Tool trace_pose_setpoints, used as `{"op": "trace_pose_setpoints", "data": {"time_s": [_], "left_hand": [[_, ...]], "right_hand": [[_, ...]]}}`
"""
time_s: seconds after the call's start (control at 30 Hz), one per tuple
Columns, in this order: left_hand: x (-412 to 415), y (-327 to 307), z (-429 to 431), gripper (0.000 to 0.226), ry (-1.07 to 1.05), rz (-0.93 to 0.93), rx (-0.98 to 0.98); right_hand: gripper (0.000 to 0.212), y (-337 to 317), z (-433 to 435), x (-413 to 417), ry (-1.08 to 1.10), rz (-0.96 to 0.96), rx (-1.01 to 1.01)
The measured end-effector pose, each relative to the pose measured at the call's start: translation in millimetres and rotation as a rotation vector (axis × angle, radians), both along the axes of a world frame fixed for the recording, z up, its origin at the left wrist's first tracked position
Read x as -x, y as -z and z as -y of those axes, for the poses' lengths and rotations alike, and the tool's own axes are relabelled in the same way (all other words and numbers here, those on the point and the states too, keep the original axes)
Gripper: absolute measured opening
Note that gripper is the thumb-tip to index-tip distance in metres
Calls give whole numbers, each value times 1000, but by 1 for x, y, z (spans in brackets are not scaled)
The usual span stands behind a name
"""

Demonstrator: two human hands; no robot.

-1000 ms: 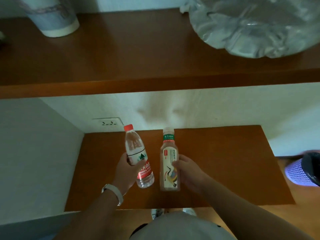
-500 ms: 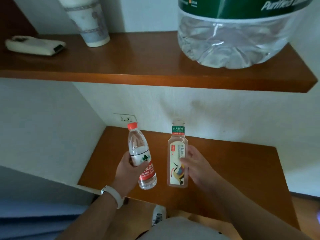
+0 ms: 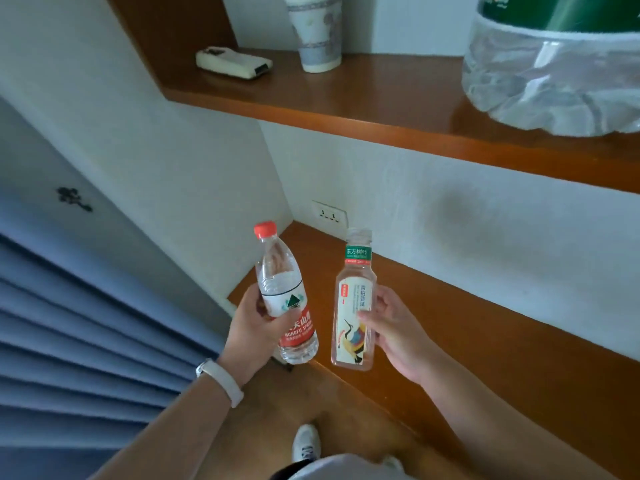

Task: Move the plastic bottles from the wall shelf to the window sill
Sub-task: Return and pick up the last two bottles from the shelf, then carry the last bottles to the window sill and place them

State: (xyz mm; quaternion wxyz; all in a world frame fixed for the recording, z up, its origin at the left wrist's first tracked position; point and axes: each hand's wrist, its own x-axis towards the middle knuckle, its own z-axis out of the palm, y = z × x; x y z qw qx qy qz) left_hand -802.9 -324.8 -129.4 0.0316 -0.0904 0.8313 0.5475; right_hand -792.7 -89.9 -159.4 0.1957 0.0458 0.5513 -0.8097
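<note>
A: What is your left hand [image 3: 254,327] doing?

B: It is gripping the water bottle [image 3: 285,295] with the red cap, fingers wrapped around its labelled middle. The bottle is leaning a little, cap tipped away from your right hand [image 3: 394,336].

A: And the right one?

B: You are clamping it on the tea bottle [image 3: 353,306], the one with the bird on its label. Your thumb is lying across the front of the label and your fingers are going behind it. That bottle is standing nearly upright in the air.

A: Are the two bottles touching?

B: No, they are hanging just beside each other, with a gap between them and your hands apart.

A: Where are they sitting against the shelves?

B: You are holding both off the wood, above the near corner of the lower shelf [image 3: 485,341]. Beyond your hands a wall socket [image 3: 329,214] is showing. Higher up, the upper shelf [image 3: 346,98] is carrying a remote [image 3: 233,62], a cup [image 3: 317,32] and a big water jug [image 3: 554,71]. To the outside of your left hand, a blue curtain [image 3: 69,323] is hanging in folds. A white band [image 3: 221,381] is sitting on your left wrist.
</note>
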Motion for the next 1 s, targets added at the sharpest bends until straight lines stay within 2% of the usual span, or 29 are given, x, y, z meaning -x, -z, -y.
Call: {"op": "trace_pose_setpoints", "data": {"time_s": [0.2,0.33,0.43,0.57,0.7,1.0], "left_hand": [[-22,-9,54,54,-145,-42,-84],[-40,-12,97,45,-227,-56,-119],[-61,-15,137,40,-288,-93,-154],[-97,-21,200,44,-386,-129,-198],[-135,-24,272,59,-488,-184,-300],[-228,-14,400,55,-670,-292,-398]], "right_hand": [[63,-17,48,3,-143,-57,-105],[75,-27,86,0,-229,-91,-156],[65,-34,127,-4,-274,-110,-171],[56,-42,201,-17,-345,-122,-173],[53,-48,276,-36,-456,-149,-171],[53,-46,418,-88,-594,-134,-151]]}}
